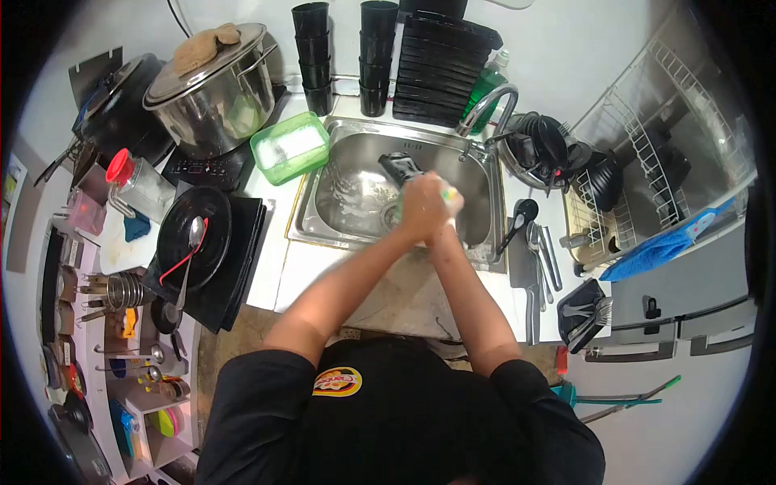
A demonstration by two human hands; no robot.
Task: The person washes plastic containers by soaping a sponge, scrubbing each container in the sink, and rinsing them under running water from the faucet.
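Both my hands come together over the steel sink point(323, 212), overlapping so that some fingers are hidden. My left hand point(420, 200) is closed around a black, soapy item point(399, 167) whose end sticks out toward the tap; its full shape is covered. Just below and to the right, my right hand point(443, 228) is closed against the left one. Between the fingers on that side shows a sponge-like piece point(450, 196) in white, yellow and green. Suds lie on the basin floor around the drain.
A green soapy tub point(279, 168) stands left of the sink, beside black plates point(194, 238) and a large steel pot point(218, 105). Stacked black cups point(376, 61) and the tap point(493, 101) are behind. Knives and spoons point(540, 250) lie right, near a dish rack point(622, 186).
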